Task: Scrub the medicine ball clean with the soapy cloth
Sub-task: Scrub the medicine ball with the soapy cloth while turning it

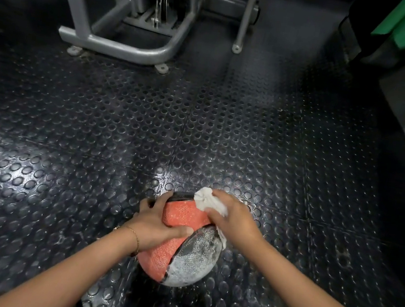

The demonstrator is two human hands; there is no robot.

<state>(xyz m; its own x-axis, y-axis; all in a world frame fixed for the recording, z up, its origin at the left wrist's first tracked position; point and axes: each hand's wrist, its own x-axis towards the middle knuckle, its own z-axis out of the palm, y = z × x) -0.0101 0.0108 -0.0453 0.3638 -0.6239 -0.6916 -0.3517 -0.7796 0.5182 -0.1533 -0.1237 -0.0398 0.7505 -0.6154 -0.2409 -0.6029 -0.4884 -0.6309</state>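
Studded floor [122, 130] open around ball [183, 214]; left hand [154, 229] fingers [148, 204] grip it, right hand [234, 218] fingers clamp cloth [209, 201].

The frame was dim overall, sinking to near black in the upper corners and along the right edge. Light came from above, near the camera, and threw glare on the studded floor [199, 132] at lower centre and far left. The medicine ball [183, 260], left hand [154, 226] and right hand [234, 221] were evenly lit and fairly sharp; the cloth [212, 203] was nearly blown out. Shadow pooled under the ball. Wide-angle distortion bent the floor studs and the grey machine frame [112, 46] toward the edges.
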